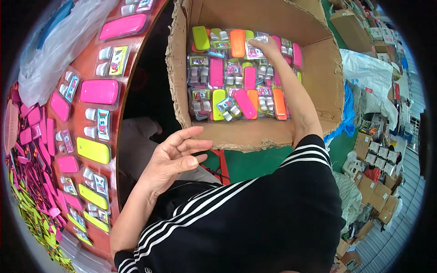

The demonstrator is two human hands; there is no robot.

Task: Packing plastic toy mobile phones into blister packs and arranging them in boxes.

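Observation:
My right hand [268,49] reaches into the far part of a cardboard box [314,63], its fingers closed on a clear blister pack [256,54] with a pink and white label. Part of that pack is hidden under the hand. Rows of similar blister packs fill the box around it, with pink toy phones [216,73], yellow-green ones [219,102], orange ones [280,102] and small white pieces. My left hand [175,157] hangs in the air before the near edge of the box. Its fingers are apart and it holds nothing.
To the left stands a red-brown table [125,59] with rows of packed toy phones. Loose pink and yellow-green parts [36,168] are heaped at its far left, near a clear plastic bag [63,50]. More cartons [371,191] and plastic sheeting [368,77] lie on the right.

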